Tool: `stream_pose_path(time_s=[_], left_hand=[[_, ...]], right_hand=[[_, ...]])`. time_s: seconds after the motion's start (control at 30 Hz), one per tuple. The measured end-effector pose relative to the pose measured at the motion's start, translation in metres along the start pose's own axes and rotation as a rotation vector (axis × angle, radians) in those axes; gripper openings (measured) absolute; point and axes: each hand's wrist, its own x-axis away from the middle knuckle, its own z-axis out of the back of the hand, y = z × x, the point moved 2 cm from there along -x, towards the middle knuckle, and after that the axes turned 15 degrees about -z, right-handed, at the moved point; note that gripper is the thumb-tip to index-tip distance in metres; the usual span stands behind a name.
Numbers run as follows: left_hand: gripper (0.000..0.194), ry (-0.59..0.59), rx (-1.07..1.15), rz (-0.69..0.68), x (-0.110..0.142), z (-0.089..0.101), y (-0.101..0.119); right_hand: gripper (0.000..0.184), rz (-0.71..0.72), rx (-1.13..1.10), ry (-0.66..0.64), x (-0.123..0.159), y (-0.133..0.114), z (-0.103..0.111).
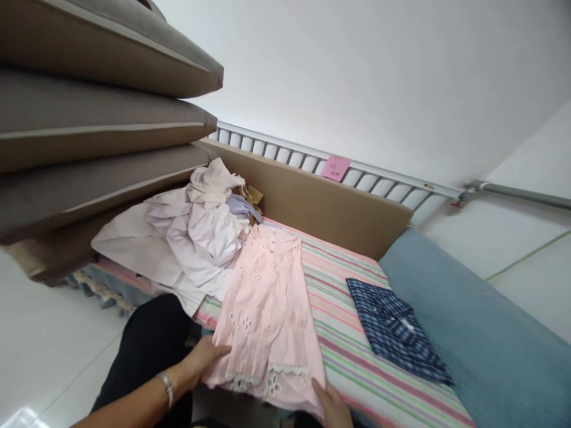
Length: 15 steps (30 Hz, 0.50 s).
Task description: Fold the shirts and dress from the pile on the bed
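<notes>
A pale pink garment (270, 309) with eyelet holes and a lace hem lies flat on the striped sheet (348, 356) of a bed. My left hand (206, 356), with a bracelet on its wrist, grips the garment's lower left edge, thumb on top. My right hand (332, 405) holds the lower right hem near the bed's front edge; only part of it shows. A folded blue plaid shirt (395, 330) lies to the right of the pink garment.
A heap of white and pale clothes (187, 238) lies at the left behind the pink garment. Grey cushions (89, 119) are stacked at the upper left. A brown board (321, 202), a white rail with a pink note (335, 167) and a blue mattress (468, 321) border the bed.
</notes>
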Motion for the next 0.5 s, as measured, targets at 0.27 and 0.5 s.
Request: stream_pose_path(time_s=[0.27, 0.5], left_hand=[[0.050, -0.119, 0.117, 0.034, 0.036, -0.013, 0.052], [0.048, -0.209, 0.259, 0.122, 0.079, -0.003, 0.065]], right_hand=[[0.056, -0.034, -0.099, -0.088, 0.042, -0.021, 0.016], [0.058, -0.123, -0.126, -0.124, 0.072, -0.004, 0.028]])
